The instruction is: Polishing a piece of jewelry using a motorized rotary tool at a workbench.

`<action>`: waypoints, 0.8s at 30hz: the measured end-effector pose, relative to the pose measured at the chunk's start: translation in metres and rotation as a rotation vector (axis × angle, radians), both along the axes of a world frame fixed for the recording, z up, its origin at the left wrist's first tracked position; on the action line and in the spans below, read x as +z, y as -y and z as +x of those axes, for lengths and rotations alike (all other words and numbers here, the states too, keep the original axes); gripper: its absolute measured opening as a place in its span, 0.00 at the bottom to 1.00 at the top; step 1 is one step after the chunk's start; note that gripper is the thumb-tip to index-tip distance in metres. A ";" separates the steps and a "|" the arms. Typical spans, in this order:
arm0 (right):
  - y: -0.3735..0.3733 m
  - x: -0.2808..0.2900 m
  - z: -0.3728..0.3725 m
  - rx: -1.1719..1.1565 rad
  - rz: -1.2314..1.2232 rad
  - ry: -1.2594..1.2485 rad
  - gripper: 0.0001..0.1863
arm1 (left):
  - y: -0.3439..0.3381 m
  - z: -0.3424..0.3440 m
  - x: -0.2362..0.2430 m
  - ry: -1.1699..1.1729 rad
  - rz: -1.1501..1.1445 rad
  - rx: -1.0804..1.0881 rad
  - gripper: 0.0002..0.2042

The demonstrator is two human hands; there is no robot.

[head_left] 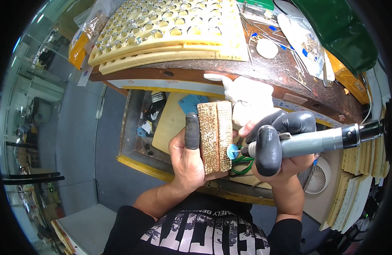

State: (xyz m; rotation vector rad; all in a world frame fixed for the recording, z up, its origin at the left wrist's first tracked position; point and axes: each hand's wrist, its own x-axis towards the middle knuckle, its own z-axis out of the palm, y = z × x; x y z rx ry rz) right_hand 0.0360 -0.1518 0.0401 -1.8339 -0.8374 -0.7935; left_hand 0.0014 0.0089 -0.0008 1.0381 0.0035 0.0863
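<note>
The left hand [185,155] is clamped on an upright gold-textured block [216,136], and the right hand [276,146] grips a grey rotary tool [315,142]. Its blue tip [233,151] touches the block's right edge. Beyond, cream perforated trays [170,32] lie on the counter [281,74].

Bright, even light falls from overhead, with soft shadows under the surface [264,80]. The centre is sharp. Fisheye distortion bends straight edges toward the rim, black corners frame the view, and the far left blurs.
</note>
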 end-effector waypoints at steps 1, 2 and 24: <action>0.000 -0.001 0.000 0.003 0.006 -0.004 0.07 | 0.000 0.000 0.000 0.000 0.000 0.000 0.24; 0.001 -0.002 0.000 0.007 0.011 -0.008 0.07 | 0.001 0.000 0.000 -0.006 -0.002 0.001 0.24; 0.001 -0.002 -0.002 0.028 0.027 -0.043 0.07 | 0.001 0.001 0.005 -0.038 -0.009 -0.006 0.25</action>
